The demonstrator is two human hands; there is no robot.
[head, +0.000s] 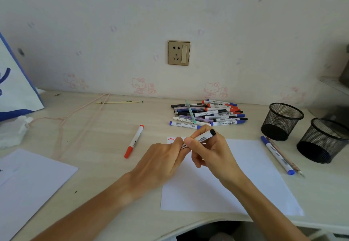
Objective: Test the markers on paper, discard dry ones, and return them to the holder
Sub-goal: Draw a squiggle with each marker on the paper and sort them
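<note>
My left hand [166, 157] and right hand [211, 150] fingers hold black marker [204, 136] over paper [245, 174], likely pulling cap; pile [207, 113] waits at 12 o'clock.

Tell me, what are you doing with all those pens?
A person is testing markers. Both hands, left hand and right hand, grip a black-capped marker over the white paper, which already has a red squiggle. A pile of markers waits behind. Two mesh holders look empty. A red marker lies aside.
</note>
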